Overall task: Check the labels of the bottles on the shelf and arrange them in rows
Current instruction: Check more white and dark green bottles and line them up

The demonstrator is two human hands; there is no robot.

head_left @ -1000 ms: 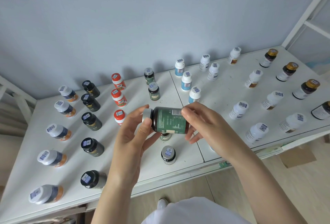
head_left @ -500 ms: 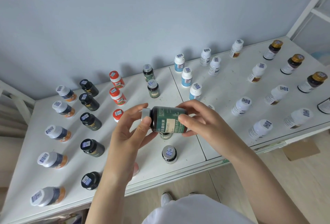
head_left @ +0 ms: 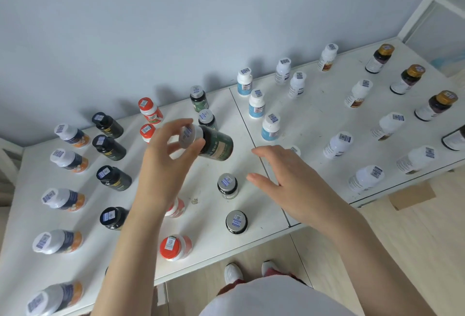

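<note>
Bottle (head_left: 218, 146) in left hand (head_left: 162, 169), right hand (head_left: 289, 179) apart

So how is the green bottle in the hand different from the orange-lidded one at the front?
The green bottle is tilted in the air, its lid pinched by the left hand; the orange-lidded bottle stands on the shelf. The green bottle's lid is silvery, the other's orange. Both carry a barcode sticker on top.

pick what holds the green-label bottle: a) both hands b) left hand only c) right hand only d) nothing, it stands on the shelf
b: the left hand pinches the green-label bottle at its cap end; the right hand is open and clear of it.
</note>
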